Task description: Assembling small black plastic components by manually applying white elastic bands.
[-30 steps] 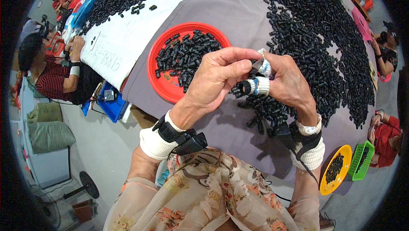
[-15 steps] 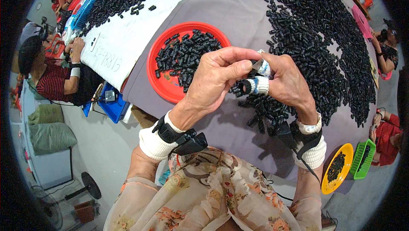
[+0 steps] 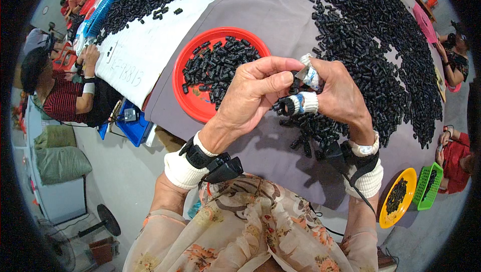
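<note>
My left hand [image 3: 250, 91] is closed in a pinch, thumb toward forefinger, on a small black plastic part [image 3: 295, 87], mostly hidden by the fingers. Against it my right hand [image 3: 343, 91] is curled, with white cloth finger wraps [image 3: 309, 102] on its fingers. A thin grey metal blade [image 3: 301, 74] juts from the right fingers at the black part. Both hands are raised over the table between a red plate [image 3: 180, 91] of similar black parts and a large loose heap of them [image 3: 355, 46].
A grey cloth [image 3: 235, 159] covers the table; a white sheet [image 3: 140, 56] with another black heap lies at left. A yellow plate [image 3: 408, 187] and green basket [image 3: 426, 203] stand at lower right. Other people sit at both sides. A blue tray [image 3: 133, 121] is beside the left edge.
My right fingers have shifted slightly and turned at the black part, showing more of the wrap and blade. My left hand stays almost where it was.
</note>
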Available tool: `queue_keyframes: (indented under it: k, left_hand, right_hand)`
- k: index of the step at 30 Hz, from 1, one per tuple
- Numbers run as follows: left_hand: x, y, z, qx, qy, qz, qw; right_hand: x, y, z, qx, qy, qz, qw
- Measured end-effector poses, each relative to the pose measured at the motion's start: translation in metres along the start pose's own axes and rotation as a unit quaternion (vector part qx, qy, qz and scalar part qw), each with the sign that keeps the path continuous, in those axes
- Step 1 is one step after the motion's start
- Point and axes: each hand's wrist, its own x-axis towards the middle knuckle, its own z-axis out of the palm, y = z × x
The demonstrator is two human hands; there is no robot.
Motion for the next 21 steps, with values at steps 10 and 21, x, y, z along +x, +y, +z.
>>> queue_keyframes:
  k: [10, 21]
  left_hand:
    - [0.002, -0.0026, -0.0037, -0.014, -0.02, -0.001, 1.0]
    - [0.0023, -0.0033, -0.0012, -0.003, -0.012, 0.005, 1.0]
  right_hand:
    - [-0.002, 0.004, 0.0034, 0.011, 0.009, -0.009, 1.0]
    - [-0.004, 0.0024, 0.0014, 0.005, 0.032, -0.001, 0.999]
